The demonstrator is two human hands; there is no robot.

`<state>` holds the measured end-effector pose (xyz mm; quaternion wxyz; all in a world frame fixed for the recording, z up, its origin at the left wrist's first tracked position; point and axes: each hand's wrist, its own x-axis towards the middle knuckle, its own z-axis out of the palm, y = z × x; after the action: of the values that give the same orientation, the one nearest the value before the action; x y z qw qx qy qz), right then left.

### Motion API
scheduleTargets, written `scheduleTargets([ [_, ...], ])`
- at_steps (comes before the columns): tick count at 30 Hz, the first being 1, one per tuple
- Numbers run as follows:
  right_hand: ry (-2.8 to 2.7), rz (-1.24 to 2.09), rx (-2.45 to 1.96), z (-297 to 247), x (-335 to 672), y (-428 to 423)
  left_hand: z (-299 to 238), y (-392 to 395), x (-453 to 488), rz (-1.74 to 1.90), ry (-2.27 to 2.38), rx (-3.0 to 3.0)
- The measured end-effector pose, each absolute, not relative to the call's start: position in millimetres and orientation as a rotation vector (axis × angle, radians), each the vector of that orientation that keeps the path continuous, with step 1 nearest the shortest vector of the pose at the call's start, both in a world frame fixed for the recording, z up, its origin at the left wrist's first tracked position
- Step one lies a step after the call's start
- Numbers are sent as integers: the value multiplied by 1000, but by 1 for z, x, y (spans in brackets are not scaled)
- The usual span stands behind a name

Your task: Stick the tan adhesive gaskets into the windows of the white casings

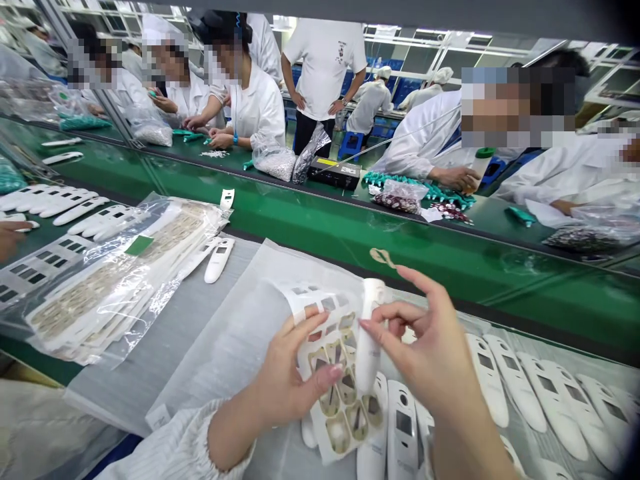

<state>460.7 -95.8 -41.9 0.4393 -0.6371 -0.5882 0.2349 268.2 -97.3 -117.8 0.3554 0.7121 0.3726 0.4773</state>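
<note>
My left hand (295, 370) grips a sheet of adhesive stickers (337, 430), its thumb lying across the front. The sheet has rows of yellowish rounded frames and grey windows. In my right hand (420, 333), a white plastic device housing (369, 333) stands nearly upright, pinched between thumb and fingers in front of the sheet. The index finger is raised, and a thin yellowish loop-shaped piece (383, 257) sticks out from its tip. Below the hands lie white housings with dark windows (403, 427), partly hidden by the sheet and my right wrist.
More white housings (553, 397) lie in a row at right. A plastic bag of sticker sheets (115, 273) is at left beside a single housing (219, 260). A green conveyor belt (300, 220) runs across. Co-workers sit beyond it; another person's hand (10, 237) shows at far left.
</note>
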Motion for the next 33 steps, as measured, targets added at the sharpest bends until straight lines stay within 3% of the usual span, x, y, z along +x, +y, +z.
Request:
scheduleTargets([
  [7,-1553,557,-1446,-55,411,-112,-99,-95,274,1022,737,1651],
  [15,-1322,490,-1297,-35,446,-112,-102,-97,272,900,777,1318],
  [22,-1532,1041,-1298,-47,472,-90,-95,-98,271,812,733,1298],
  [33,-1380,1240,-1404,-52,467,-87,-106,-99,271,790,691,1188],
])
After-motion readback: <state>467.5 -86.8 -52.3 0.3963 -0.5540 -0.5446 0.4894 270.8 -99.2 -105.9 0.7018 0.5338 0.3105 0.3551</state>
